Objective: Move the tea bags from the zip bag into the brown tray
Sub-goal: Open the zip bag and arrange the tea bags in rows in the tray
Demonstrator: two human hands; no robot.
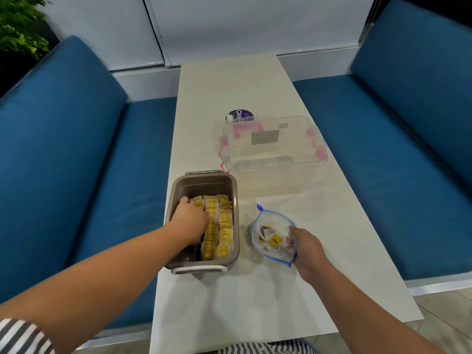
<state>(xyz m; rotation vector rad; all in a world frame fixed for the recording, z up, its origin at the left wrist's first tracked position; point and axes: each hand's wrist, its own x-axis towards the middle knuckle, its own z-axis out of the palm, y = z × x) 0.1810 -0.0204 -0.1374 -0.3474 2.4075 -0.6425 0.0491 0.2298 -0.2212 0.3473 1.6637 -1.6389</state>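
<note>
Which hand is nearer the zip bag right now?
The right hand: it touches the zip bag's right edge. The left hand is apart from it, down inside the brown tray among the tea bags.

The left hand [190,221] covers part of the tea bags [222,226] in the brown tray [204,183], and its fingertips are hidden among them. The right hand [306,247] hides the near edge of the zip bag [270,236]; its contents blur together. The jar [240,116] sits partly behind the clear box [273,152].
</note>
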